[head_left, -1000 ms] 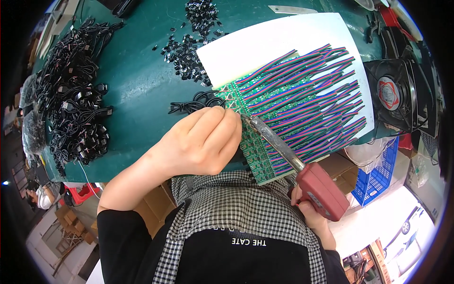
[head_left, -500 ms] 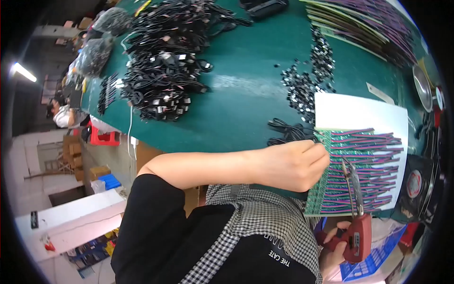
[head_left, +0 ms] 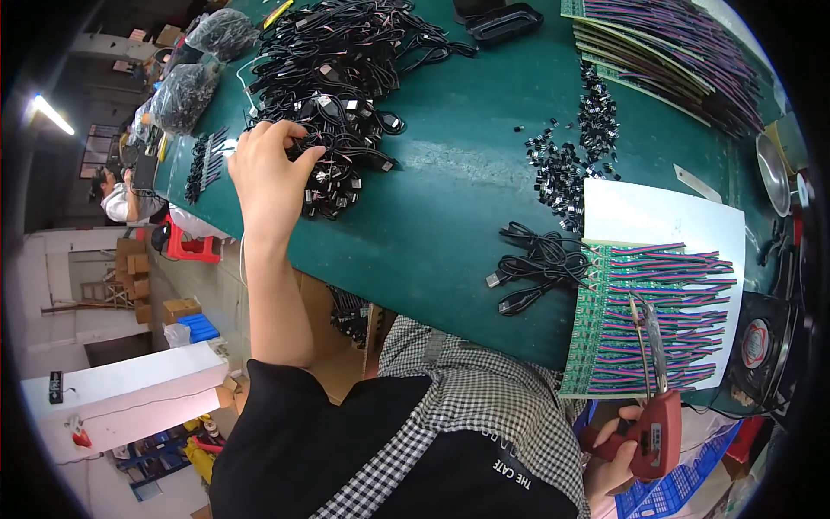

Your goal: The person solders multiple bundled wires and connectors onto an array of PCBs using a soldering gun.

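A: Which step is in hand?

B: The left hand (head_left: 268, 169) reaches into the heap of black cables (head_left: 346, 86) on the green table (head_left: 450, 173). Its fingertips are curled into the heap's near edge, apparently pinching one cable; the exact strand cannot be made out. The right hand (head_left: 609, 454) is closed around the handle of the red soldering gun (head_left: 653, 415), whose tip rests over the green circuit board panel (head_left: 644, 320).

A: What does the next move call for?

B: Probably, separating a single cable from the tangle without dragging its neighbours, then carrying it toward the gun tip.

A: Counts?

B: One soldering gun. One panel under the tip, lying on one white sheet (head_left: 666, 216). One small bunch of cables (head_left: 536, 264) touching the panel's left edge. Loose black connectors (head_left: 571, 160), too many to count, lie between both grips.
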The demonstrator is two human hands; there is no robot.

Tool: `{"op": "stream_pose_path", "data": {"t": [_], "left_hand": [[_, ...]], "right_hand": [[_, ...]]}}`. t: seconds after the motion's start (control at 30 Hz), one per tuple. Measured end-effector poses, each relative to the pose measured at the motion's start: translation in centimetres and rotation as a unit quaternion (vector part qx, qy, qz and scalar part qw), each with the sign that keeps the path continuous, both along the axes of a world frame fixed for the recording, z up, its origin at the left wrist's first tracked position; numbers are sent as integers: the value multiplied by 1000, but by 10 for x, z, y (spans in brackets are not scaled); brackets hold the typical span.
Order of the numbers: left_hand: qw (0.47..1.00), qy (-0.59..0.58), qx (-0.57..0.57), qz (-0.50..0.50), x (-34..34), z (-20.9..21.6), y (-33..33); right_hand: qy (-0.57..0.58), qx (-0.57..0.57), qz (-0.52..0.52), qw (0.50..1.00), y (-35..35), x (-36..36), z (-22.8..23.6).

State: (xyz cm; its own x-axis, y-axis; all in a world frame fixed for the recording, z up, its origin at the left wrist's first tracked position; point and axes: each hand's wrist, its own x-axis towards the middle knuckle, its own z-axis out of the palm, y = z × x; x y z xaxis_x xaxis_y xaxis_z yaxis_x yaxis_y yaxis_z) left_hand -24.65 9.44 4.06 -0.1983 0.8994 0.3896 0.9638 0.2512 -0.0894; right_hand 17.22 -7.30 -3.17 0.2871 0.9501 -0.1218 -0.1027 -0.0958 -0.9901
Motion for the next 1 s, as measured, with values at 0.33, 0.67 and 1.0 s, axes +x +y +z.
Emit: {"op": "stream_pose_path", "data": {"t": [0.33, 0.67, 1.0], "left_hand": [[984, 153, -43, -80, 42, -23, 2], [905, 80, -121, -399, 67, -46, -2], [937, -338, -79, -37, 74, -69, -14]], "right_hand": [[-3, -28, -33, 999, -6, -3, 0], [21, 10, -28, 999, -5, -4, -2], [23, -21, -59, 998, -6, -2, -1]]}}
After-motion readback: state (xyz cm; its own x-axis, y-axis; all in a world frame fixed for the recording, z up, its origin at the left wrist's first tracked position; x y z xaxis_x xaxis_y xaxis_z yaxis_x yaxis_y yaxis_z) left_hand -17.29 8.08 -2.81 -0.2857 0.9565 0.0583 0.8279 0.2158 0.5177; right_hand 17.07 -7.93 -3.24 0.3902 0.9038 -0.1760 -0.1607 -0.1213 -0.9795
